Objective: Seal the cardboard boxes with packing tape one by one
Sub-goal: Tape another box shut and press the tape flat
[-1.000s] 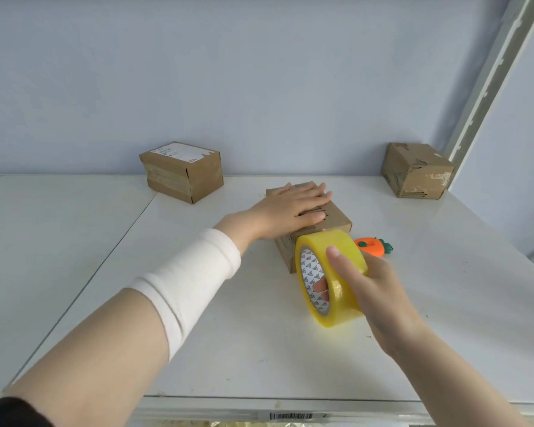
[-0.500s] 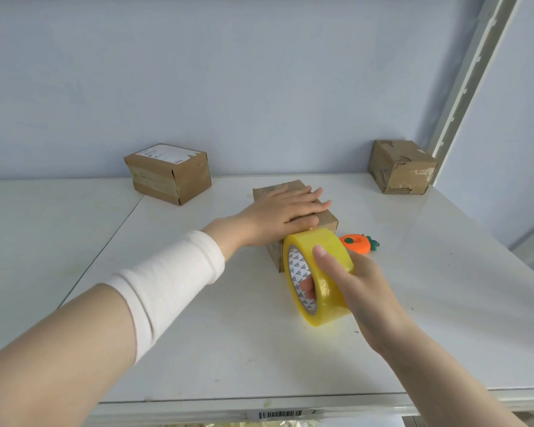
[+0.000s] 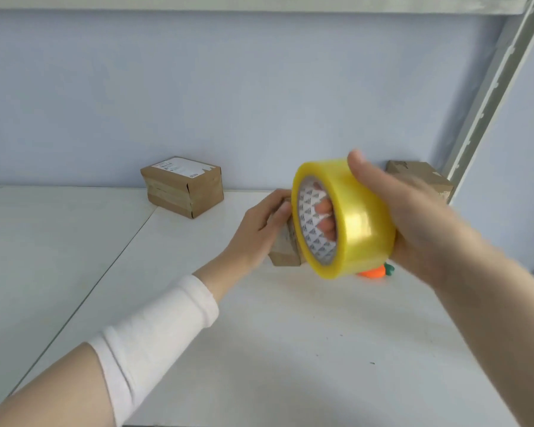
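Right hand (image 3: 413,217) grips the roll (image 3: 342,217), thumb over the outer face and fingers through the core, with the roll off the table (image 3: 290,349) in front of the mid box (image 3: 285,251). Left hand (image 3: 256,229) cups that box, thumb on the near face and fingers over the top, fingertips hidden behind the roll.

Risks as I judge them:
- No loose tape end shows. Picking for it one-handed could cost me the roll.
- The roll blocks my view of the seam, so the strip may land skewed.
- The box looks light. If the left hand eases off when I pull tape, it may slide or tip.
- The orange carrot thing (image 3: 375,271) sits just beside the box, below the roll, and is easy to knock.

Counts:
- Three boxes: mid box, left box (image 3: 182,186), and right box (image 3: 420,177) by the wall.
- One roll.
- One carrot thing.
- Two hands.
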Demonstrator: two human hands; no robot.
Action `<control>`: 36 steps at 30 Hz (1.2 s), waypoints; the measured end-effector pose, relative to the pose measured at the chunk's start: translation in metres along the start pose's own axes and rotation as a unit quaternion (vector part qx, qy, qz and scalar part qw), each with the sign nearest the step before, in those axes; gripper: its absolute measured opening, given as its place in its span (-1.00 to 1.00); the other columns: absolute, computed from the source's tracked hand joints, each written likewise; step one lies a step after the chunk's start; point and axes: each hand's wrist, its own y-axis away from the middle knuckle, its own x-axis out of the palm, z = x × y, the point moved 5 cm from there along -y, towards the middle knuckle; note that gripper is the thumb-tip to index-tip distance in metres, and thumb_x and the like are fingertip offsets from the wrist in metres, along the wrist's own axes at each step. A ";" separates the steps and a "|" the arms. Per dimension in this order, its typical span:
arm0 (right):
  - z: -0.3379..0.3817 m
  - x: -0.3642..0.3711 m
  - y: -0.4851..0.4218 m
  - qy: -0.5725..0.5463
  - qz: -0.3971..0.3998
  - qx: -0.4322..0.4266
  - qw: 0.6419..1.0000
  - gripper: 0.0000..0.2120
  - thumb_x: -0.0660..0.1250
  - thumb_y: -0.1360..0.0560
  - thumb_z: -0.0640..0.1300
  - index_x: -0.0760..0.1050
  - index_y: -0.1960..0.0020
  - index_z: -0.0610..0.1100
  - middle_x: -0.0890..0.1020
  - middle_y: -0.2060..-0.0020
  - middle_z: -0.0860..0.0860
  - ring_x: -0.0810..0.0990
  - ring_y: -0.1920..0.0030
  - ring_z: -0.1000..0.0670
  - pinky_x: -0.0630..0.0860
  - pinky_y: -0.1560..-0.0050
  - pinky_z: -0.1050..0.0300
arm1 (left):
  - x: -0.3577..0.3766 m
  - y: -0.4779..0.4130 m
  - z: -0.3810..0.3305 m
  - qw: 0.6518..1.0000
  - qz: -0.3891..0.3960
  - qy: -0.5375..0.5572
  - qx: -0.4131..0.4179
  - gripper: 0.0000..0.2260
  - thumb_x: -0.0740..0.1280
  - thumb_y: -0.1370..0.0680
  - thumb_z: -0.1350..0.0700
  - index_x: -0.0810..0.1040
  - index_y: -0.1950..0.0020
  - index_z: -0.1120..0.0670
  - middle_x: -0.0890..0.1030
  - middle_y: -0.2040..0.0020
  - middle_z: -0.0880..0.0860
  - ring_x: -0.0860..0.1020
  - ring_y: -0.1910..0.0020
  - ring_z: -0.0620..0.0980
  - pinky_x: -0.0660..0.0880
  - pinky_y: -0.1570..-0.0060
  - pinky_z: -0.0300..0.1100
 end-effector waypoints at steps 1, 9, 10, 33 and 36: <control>0.007 0.002 -0.010 0.005 0.009 0.006 1.000 -0.65 0.33 -0.27 0.13 0.68 0.38 -0.14 0.71 0.30 -0.10 0.70 0.31 -0.04 0.57 0.41 0.19 | 0.000 -0.002 0.003 0.999 -0.017 0.033 -0.024 -0.78 0.10 -0.60 -0.04 0.51 0.06 -0.26 0.59 0.14 -0.28 0.50 0.10 -0.33 0.36 0.08 -0.48; -0.007 0.010 -0.065 0.076 0.031 0.021 0.996 -0.56 0.32 -0.32 0.16 0.57 0.01 -0.17 0.71 0.10 -0.03 0.69 0.05 -0.05 0.62 0.02 0.02 | 0.000 -0.020 0.038 0.964 -0.150 0.148 -0.160 -0.65 0.00 -0.67 0.08 0.49 -0.07 0.27 0.55 0.04 0.15 0.50 0.06 -0.03 0.43 0.02 -0.15; -0.011 0.011 -0.068 0.093 0.018 0.004 0.996 -0.56 0.31 -0.33 0.18 0.57 0.04 -0.18 0.71 0.15 -0.03 0.69 0.09 -0.03 0.62 0.01 0.00 | 0.000 -0.023 0.041 0.963 -0.156 0.140 -0.169 -0.66 0.00 -0.67 0.08 0.49 -0.07 0.26 0.55 0.03 0.16 0.50 0.05 -0.03 0.45 0.01 -0.13; -0.044 0.010 -0.004 0.120 -0.176 -0.154 0.965 -0.69 0.31 -0.33 0.19 0.55 0.39 -0.03 0.60 0.55 0.09 0.52 0.53 0.24 0.39 0.51 0.45 | -0.002 -0.036 0.057 0.954 -0.167 0.098 -0.227 -0.68 0.03 -0.59 0.26 0.28 0.36 0.05 0.36 0.38 -0.05 0.32 0.36 -0.14 0.31 0.33 -0.34; -0.067 0.006 0.024 0.111 -0.192 -0.138 0.965 -0.61 0.27 -0.24 0.21 0.53 0.32 -0.13 0.61 0.54 0.04 0.56 0.52 0.19 0.42 0.49 0.43 | -0.001 -0.035 0.055 0.951 -0.162 0.116 -0.236 -0.73 0.03 -0.60 0.20 0.45 0.21 0.11 0.49 0.25 -0.02 0.42 0.25 -0.12 0.37 0.29 -0.44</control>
